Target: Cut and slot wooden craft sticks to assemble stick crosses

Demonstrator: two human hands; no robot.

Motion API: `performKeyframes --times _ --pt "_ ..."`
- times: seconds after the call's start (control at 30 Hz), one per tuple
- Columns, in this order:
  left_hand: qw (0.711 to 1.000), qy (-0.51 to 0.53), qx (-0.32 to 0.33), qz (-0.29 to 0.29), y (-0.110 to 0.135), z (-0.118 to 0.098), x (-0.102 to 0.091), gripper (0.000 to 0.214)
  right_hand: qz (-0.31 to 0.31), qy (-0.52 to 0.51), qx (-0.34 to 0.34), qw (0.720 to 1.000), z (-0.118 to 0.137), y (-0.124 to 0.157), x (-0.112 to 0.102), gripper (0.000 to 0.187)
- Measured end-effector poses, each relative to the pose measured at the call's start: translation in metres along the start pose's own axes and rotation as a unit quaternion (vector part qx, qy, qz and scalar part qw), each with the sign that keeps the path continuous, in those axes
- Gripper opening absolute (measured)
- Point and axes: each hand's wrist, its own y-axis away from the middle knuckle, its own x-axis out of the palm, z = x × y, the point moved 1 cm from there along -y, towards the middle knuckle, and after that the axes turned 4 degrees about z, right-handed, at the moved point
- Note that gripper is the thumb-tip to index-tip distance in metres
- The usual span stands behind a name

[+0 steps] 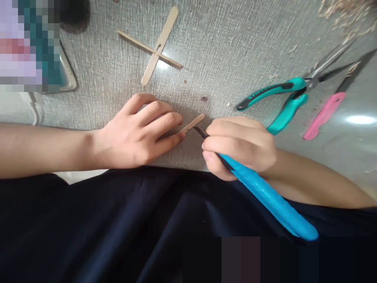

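My left hand (pixel 150 125) holds a short wooden craft stick (pixel 196 121) against the table, its fingers curled over the near end. A small notch shows in the stick's edge beside my fingertip. In my right hand (pixel 238 145) is a knife with a blue handle (pixel 271 196), gripped like a pen. Its dark blade (pixel 200 131) points at the stick, with the tip at or very close to the notch. Beyond my left hand, two craft sticks form a cross (pixel 151 63); one lies flat with a slot, and the other stands on edge across it.
Teal-handled pliers (pixel 306 88) lie with jaws apart right of my right hand, beside a pink-handled blade (pixel 324 116). Wood shavings (pixel 350 15) are heaped at the far right. A blurred-out device (pixel 66 70) and white cable (pixel 33 108) sit at the left on the grey table (pixel 220 47).
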Motion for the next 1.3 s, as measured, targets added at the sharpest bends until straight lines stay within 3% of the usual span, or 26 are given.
performKeyframes --times 0.2,0.33,0.43,0.63,0.77,0.93,1.1,1.3 --pt "0.999 -0.05 -0.006 0.016 -0.001 0.001 0.001 0.025 -0.01 0.012 -0.025 1.0 -0.001 -0.004 0.004 0.025" --pt "0.989 -0.122 0.071 -0.035 -0.005 0.0 -0.005 0.021 0.005 0.003 -0.007 1.0 -0.002 -0.005 0.004 0.023" --pt "0.984 -0.142 0.103 -0.033 -0.007 0.001 -0.009 0.019 0.012 -0.006 0.002 1.0 -0.001 -0.006 0.002 0.022" --pt "0.998 -0.056 0.025 0.023 -0.001 0.001 -0.005 0.03 0.019 -0.009 0.002 1.0 0.0 -0.006 0.001 0.022" --pt "1.0 0.015 -0.007 0.009 0.002 0.0 0.004 0.032 0.021 -0.009 0.0 1.0 -0.001 -0.006 0.0 0.023" --pt "1.0 0.001 0.0 -0.004 0.001 0.0 0.001 0.029 0.026 -0.008 -0.004 1.0 -0.001 -0.006 0.0 0.023" --pt "0.998 -0.045 0.026 0.023 0.0 0.001 -0.006 0.032 0.026 -0.008 0.0 1.0 -0.002 -0.005 -0.001 0.023" --pt "1.0 -0.009 -0.006 0.013 0.0 -0.001 0.0 0.032 0.035 -0.004 0.004 0.999 -0.002 -0.004 -0.001 0.023"
